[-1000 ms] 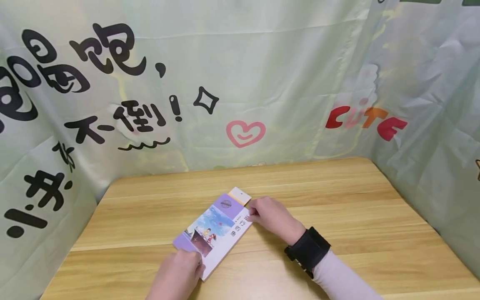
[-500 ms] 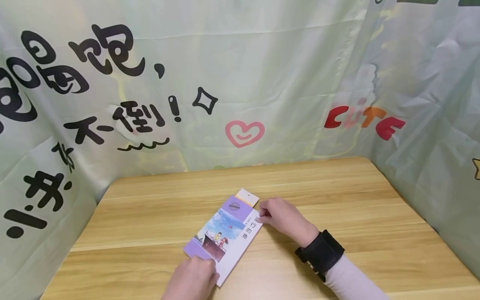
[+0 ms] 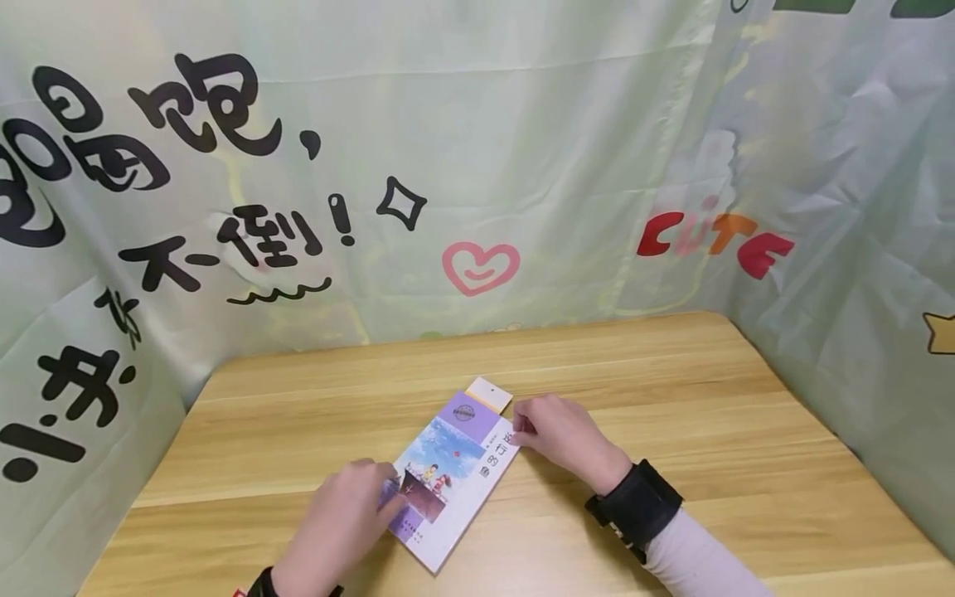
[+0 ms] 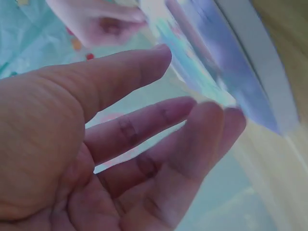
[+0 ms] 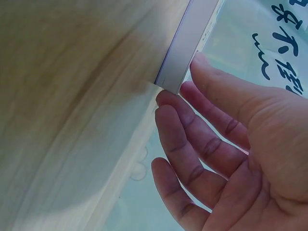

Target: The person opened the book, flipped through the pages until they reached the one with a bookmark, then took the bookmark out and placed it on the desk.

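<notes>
A book [image 3: 466, 489] with a purple and white cover, a blue picture and dark lettering lies slantwise on the wooden table [image 3: 656, 464]. From its far end sticks a white card [image 3: 490, 395] with a small hole. My right hand [image 3: 563, 438] pinches the book's far right corner; in the right wrist view the thumb lies at one face and the fingertips under the edge. Beside the book's left edge is my left hand [image 3: 339, 514]. The left wrist view shows that hand's thumb [image 4: 139, 67] and fingers spread apart, fingertips close to the book; contact is unclear.
A pale green cloth [image 3: 567, 166] with black lettering and a pink heart [image 3: 481, 268] hangs behind the table and along both sides. Each wrist wears a black band, the right one [image 3: 637, 507] over a light sleeve.
The book and both hands shifted right, then the book stayed nearly still. My left hand has let go of the near end and moved up and left along the left edge. My right hand keeps its grip.
</notes>
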`<action>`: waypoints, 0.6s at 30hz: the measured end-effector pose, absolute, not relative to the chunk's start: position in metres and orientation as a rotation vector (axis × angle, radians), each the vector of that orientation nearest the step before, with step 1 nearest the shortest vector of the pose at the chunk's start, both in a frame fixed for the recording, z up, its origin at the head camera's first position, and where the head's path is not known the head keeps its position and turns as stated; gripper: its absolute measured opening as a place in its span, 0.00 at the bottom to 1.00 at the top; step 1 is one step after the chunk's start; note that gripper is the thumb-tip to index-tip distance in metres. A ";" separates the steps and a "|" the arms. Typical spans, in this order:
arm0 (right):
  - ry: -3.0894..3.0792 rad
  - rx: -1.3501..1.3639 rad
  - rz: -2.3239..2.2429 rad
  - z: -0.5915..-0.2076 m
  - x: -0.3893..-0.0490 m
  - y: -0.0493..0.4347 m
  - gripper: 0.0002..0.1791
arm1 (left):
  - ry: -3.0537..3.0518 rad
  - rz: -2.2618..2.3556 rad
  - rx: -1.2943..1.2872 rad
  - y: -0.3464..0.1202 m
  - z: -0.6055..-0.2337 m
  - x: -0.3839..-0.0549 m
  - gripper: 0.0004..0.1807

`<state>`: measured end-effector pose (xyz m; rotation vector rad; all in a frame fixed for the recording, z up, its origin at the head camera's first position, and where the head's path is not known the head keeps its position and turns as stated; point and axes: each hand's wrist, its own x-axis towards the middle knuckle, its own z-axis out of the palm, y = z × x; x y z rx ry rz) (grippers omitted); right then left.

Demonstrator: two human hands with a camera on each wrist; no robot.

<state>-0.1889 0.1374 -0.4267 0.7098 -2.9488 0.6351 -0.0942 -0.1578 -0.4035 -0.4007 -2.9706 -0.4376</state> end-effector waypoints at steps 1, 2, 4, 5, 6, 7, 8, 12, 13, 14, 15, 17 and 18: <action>-2.948 0.708 0.628 -0.427 -0.189 0.137 0.15 | -2.979 -0.434 -0.374 -0.160 -0.403 -0.098 0.13; -2.949 0.704 0.625 -0.427 -0.189 0.137 0.14 | -2.996 -0.433 -0.346 -0.162 -0.403 -0.101 0.14; -2.947 0.701 0.617 -0.428 -0.189 0.137 0.14 | -3.027 -0.435 -0.308 -0.166 -0.405 -0.106 0.18; -2.948 0.699 0.616 -0.428 -0.189 0.137 0.13 | -3.042 -0.446 -0.294 -0.167 -0.406 -0.107 0.18; -2.949 0.695 0.617 -0.428 -0.189 0.137 0.13 | -3.051 -0.456 -0.288 -0.168 -0.407 -0.108 0.19; -2.952 0.690 0.618 -0.428 -0.189 0.137 0.13 | -3.054 -0.469 -0.282 -0.169 -0.408 -0.108 0.18; -2.954 0.686 0.618 -0.428 -0.189 0.137 0.13 | -3.056 -0.483 -0.281 -0.170 -0.410 -0.108 0.18; -2.961 0.674 0.624 -0.427 -0.189 0.137 0.12 | -3.076 -0.540 -0.278 -0.171 -0.414 -0.110 0.17; -2.962 0.671 0.626 -0.427 -0.189 0.137 0.12 | -3.075 -0.543 -0.279 -0.171 -0.414 -0.111 0.17; -2.963 0.667 0.628 -0.427 -0.189 0.137 0.12 | -3.077 -0.547 -0.280 -0.171 -0.415 -0.111 0.17; -2.964 0.665 0.630 -0.427 -0.189 0.137 0.12 | -3.077 -0.550 -0.281 -0.170 -0.415 -0.111 0.16; -2.966 0.660 0.635 -0.427 -0.189 0.138 0.12 | -3.073 -0.549 -0.289 -0.170 -0.416 -0.112 0.16; -2.967 0.658 0.638 -0.427 -0.189 0.139 0.12 | -3.073 -0.549 -0.294 -0.169 -0.416 -0.112 0.16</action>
